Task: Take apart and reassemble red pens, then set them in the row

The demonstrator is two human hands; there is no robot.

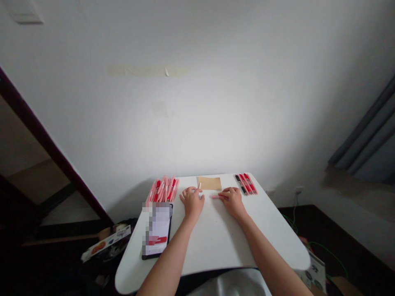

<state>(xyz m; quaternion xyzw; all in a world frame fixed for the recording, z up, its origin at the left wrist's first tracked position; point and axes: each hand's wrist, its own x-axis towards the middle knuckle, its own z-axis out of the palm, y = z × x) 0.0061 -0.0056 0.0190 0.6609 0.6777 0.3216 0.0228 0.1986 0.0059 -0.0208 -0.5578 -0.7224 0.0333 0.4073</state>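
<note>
My left hand (192, 201) rests on the white table (216, 242) with its fingers curled, pinching a small pale piece (199, 186), perhaps a pen cap. My right hand (232, 199) lies beside it, fingers closed on a pink pen body (215, 197) that points left. A pile of pink and red pens (163, 190) lies at the far left of the table. A short row of red and black pens (246, 183) lies at the far right. Between them at the far edge sits a tan paper square (209, 183).
A phone (157, 230) with a lit screen lies on the table's left side near my left forearm. A white wall rises right behind the table. Boxes and clutter (106, 244) sit on the dark floor at left; green cables (321, 246) run at right.
</note>
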